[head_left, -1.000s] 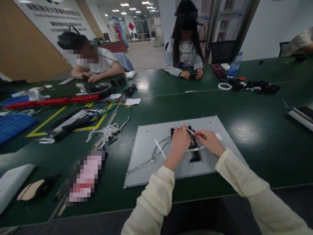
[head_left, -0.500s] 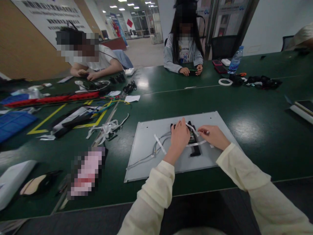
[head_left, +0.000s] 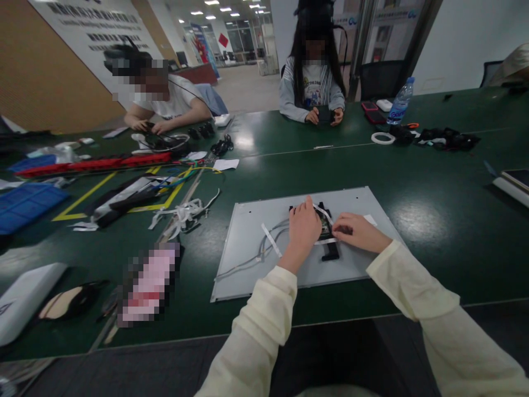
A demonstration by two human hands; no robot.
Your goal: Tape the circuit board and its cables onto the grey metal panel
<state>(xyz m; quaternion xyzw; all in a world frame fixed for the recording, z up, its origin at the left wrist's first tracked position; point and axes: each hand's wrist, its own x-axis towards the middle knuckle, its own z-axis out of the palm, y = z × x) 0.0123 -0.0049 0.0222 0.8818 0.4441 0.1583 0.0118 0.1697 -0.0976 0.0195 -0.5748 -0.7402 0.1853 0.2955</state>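
Note:
A pale grey panel (head_left: 239, 237) lies on the table before me, bearing a black frame (head_left: 330, 253) with a circuit board partly visible inside. My left hand (head_left: 305, 227) rests over the frame's left side, fingers close together and bent onto it, covering much of it. At the frame's right side, my right hand (head_left: 359, 231) pinches a white tape strip (head_left: 321, 209) that runs over from the left fingertips. A second white strip (head_left: 327, 241) crosses the frame lower down. Thin grey cables (head_left: 239, 268) run left from the frame, under another white strip (head_left: 270, 239).
Crumpled white tape (head_left: 184, 218), a pink item (head_left: 151, 284) and a black-and-tan object (head_left: 66, 302) lie to the left. A blue tray (head_left: 31, 207) is farther left. Across the table are a tape roll (head_left: 382, 138), a water bottle (head_left: 400, 103) and two seated people.
My right hand has drawn slightly left and down, bringing the tape strip against the frame's right side. My left hand stays on the frame. The view has shifted slightly.

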